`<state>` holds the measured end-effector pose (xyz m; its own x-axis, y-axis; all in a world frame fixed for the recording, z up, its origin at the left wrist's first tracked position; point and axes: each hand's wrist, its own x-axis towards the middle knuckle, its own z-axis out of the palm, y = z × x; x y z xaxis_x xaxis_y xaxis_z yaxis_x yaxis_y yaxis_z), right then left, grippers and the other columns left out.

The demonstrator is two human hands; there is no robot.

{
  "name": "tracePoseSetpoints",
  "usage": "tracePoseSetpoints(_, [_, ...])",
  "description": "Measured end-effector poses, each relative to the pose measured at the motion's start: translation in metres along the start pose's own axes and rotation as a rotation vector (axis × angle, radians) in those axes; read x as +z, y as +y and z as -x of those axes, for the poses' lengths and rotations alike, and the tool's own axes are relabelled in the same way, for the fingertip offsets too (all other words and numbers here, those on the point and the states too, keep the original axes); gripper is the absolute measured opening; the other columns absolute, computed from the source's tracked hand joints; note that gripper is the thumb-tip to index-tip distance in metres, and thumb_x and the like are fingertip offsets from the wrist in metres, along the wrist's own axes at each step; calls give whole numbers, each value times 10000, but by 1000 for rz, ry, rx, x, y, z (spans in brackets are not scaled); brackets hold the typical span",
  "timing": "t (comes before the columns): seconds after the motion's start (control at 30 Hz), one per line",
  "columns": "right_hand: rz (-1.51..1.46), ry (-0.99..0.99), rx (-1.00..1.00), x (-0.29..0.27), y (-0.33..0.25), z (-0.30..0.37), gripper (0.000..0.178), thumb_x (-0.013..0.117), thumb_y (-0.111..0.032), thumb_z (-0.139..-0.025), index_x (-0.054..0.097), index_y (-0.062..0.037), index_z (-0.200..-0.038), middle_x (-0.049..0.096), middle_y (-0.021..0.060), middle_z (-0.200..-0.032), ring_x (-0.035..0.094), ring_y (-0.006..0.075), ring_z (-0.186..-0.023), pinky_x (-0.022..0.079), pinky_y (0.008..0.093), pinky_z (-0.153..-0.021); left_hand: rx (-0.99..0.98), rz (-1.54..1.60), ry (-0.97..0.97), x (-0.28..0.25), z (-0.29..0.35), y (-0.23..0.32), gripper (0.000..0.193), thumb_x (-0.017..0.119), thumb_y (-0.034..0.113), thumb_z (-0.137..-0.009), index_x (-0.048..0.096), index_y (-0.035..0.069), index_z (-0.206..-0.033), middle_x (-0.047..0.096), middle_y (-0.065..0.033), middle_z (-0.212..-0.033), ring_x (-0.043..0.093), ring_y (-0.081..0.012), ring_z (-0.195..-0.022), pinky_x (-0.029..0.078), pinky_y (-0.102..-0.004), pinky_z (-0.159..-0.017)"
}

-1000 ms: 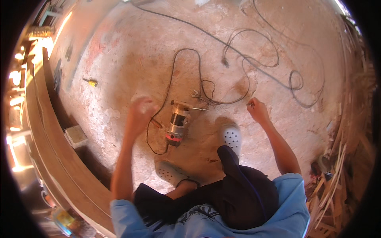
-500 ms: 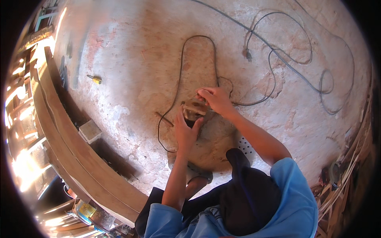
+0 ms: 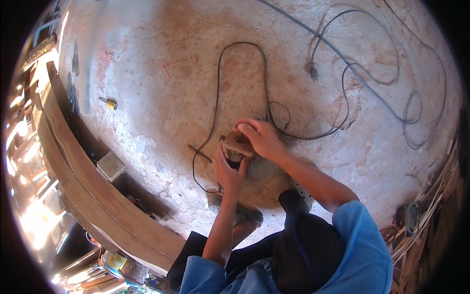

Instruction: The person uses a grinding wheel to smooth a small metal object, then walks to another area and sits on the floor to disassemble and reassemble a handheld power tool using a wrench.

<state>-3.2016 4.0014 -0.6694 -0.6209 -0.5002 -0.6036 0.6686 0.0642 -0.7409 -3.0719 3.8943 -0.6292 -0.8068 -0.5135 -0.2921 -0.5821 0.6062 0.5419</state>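
Between my hands is a small trimmer-like tool (image 3: pixel 238 147) with a flat brown plate on top and a dark body beneath; its exact kind is hard to make out. My left hand (image 3: pixel 229 172) wraps round its near left side, thumb and fingers on either side of the body. From the right, my right hand (image 3: pixel 264 139) bends over the plate's far right edge, fingers curled on it. Those fingertips are partly hidden. Left of the tool, a short brown stick (image 3: pixel 199 154) lies on the floor, crossed by a black cord (image 3: pixel 218 93).
A thicker cable (image 3: pixel 338 54) and a plug (image 3: pixel 314 73) lie at the far right. A yellow-handled tool (image 3: pixel 111 105) is on the floor at left. Long curved planks (image 3: pixel 98 196) run along the left, beside a block (image 3: pixel 111 166). Thin wood strips (image 3: pixel 416 240) lie at right.
My right hand has come down from above the far edge onto the plate, its fingers more bent. My left hand keeps its hold. The whole view has shifted slightly.
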Motion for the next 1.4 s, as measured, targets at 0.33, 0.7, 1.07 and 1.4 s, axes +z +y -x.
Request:
tracePoseSetpoints(0.33, [96, 4, -24, 12, 3, 10, 382, 544, -239, -1017, 615, 36, -1273, 719, 108, -1147, 650, 140, -1028, 503, 285, -890, -22, -17, -14, -1, 0, 0, 869, 816, 326, -797, 380, -1, -1474, 529, -220, -1382, 544, -389, -1248, 446, -433, -1027])
tracePoseSetpoints(0.7, [429, 102, -150, 1, -7, 14, 329, 629, -258, -915, 726, -4, -1099, 721, 215, -1015, 703, 316, -928, 525, 392, -822, -9, -12, 9, -3, 0, 6, 851, 803, 348, -809, 392, 10, -1473, 539, -220, -1384, 543, -395, -1252, 441, -438, -1032])
tracePoseSetpoints(1.07, [523, -223, 2, -18, -25, -16, 373, 702, -331, -867, 744, 15, -999, 732, 186, -874, 708, 278, -809, 536, 384, -747, 63, 2, 67, -5, 1, 6, 827, 791, 334, -807, 397, 71, -1485, 571, -206, -1338, 564, -389, -1205, 453, -452, -996])
tracePoseSetpoints(1.4, [436, -378, 210, -25, -33, -14, 417, 626, -293, -964, 643, -23, -1281, 705, 48, -1025, 664, 124, -822, 535, 275, -749, 20, -6, 105, -12, 9, 6, 809, 781, 392, -804, 411, 152, -1482, 600, -159, -1274, 587, -347, -1179, 479, -435, -968])
